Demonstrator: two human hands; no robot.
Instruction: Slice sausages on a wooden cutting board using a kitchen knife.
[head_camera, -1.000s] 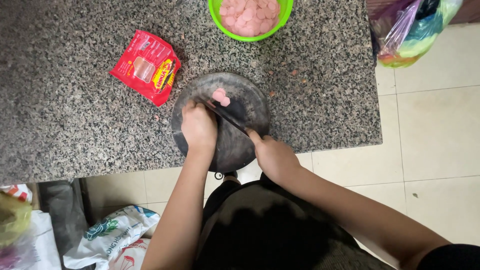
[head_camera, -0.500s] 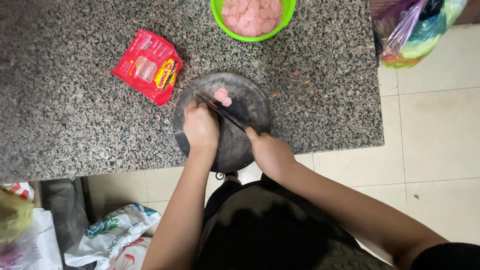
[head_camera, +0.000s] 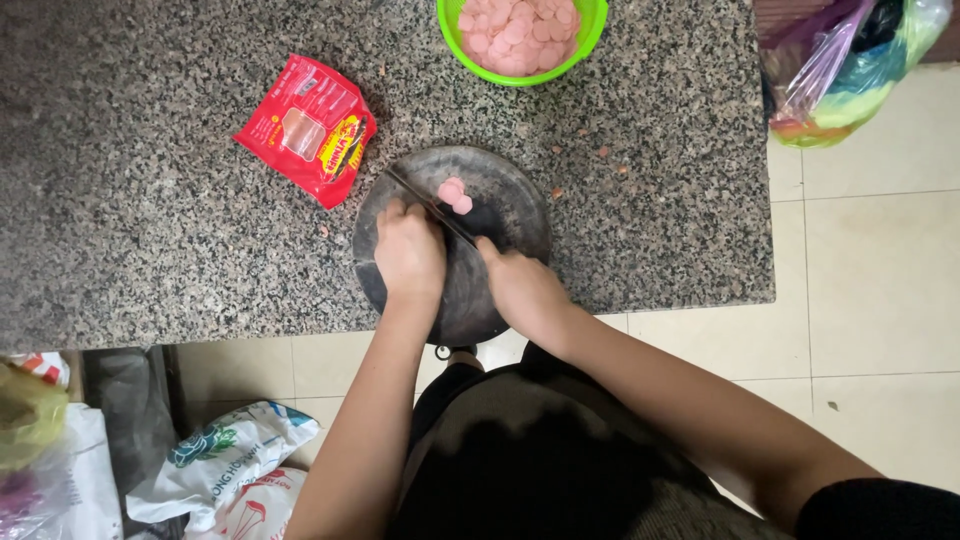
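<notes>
Right hand (head_camera: 522, 287) gripping a knife (head_camera: 432, 207) over pink slices (head_camera: 455, 195). Left hand (head_camera: 408, 250) curled, pressing down on the round dark board (head_camera: 515, 215); held item hidden.

Speckled granite counter (head_camera: 150, 230). Red snack packet (head_camera: 305, 130), flat on the counter, upper left. Green bowl (head_camera: 590, 30) of pink round slices, at the counter's far edge. Coloured plastic bags (head_camera: 850, 70) on the tiled floor (head_camera: 880, 280), upper right. White printed sack (head_camera: 225, 460) and further bags, lower left under the counter.
</notes>
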